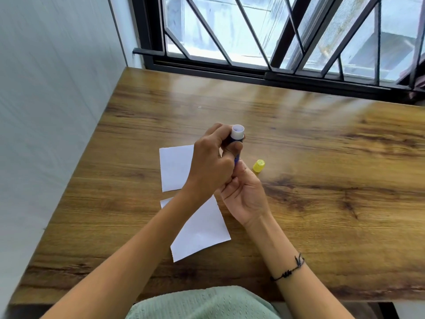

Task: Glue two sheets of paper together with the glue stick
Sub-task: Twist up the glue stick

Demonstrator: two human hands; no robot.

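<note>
Fingers (236, 147) of both hands grip the unlabelled-looking glue stick (237, 134).

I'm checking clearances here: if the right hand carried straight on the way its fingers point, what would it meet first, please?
The right hand points up and away, its fingertips pinching the bottom of the glue stick, so it meets that at once. The yellow cap lies just to the right, probably off that line; depth is unclear.

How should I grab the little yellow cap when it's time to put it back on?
Pinch the yellow cap across its round ribbed sides, coming from above with thumb and finger. It seems to lie tipped on the table, with bare wood around it, right of the hands, so nothing blocks your fingers.
</note>
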